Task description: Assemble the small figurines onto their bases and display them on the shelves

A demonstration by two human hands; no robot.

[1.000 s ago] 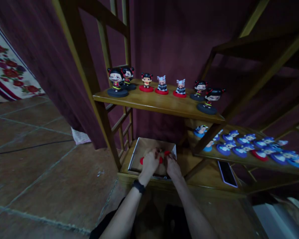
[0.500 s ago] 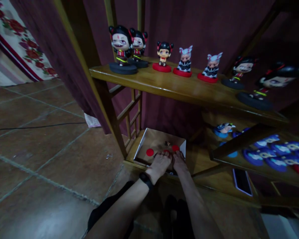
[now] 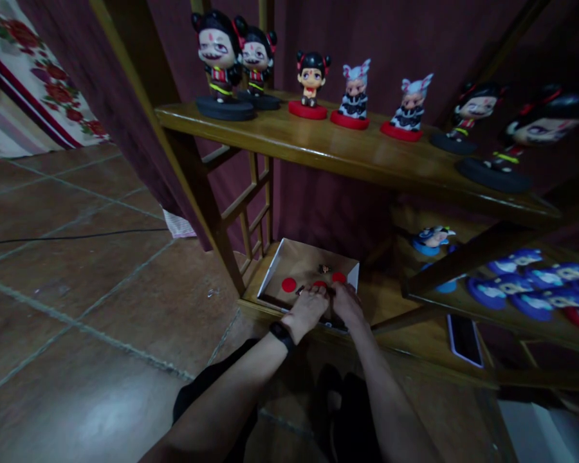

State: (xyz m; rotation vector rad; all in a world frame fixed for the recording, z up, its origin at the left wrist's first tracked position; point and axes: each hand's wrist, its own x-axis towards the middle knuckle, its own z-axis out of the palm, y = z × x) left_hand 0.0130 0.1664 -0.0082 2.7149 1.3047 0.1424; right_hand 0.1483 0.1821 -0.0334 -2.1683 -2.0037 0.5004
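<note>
Both hands reach down into a shallow cardboard box (image 3: 313,251) with white sides on the lowest shelf. My left hand (image 3: 309,306), with a black band at the wrist, has its fingers bent at the near edge of a red disc (image 3: 320,283). My right hand (image 3: 346,304) is closed beside it, close below another red disc (image 3: 338,277). What either hand holds, if anything, is hidden under the fingers. A third red disc (image 3: 289,285) lies to the left. Small dark figure pieces (image 3: 324,269) lie at the back of the box and beside my left fingers.
Above the box, a wooden shelf (image 3: 338,151) carries several big-headed figurines (image 3: 310,80) on round bases. To the right, blue figurines (image 3: 521,289) crowd a lower shelf. A phone (image 3: 464,339) lies on the bottom board. A slanted post (image 3: 212,231) stands left of the box.
The camera view has shifted slightly, so the upper shelf sits higher. My right fingers have drawn in closer together; my left hand stays at the middle red disc.
</note>
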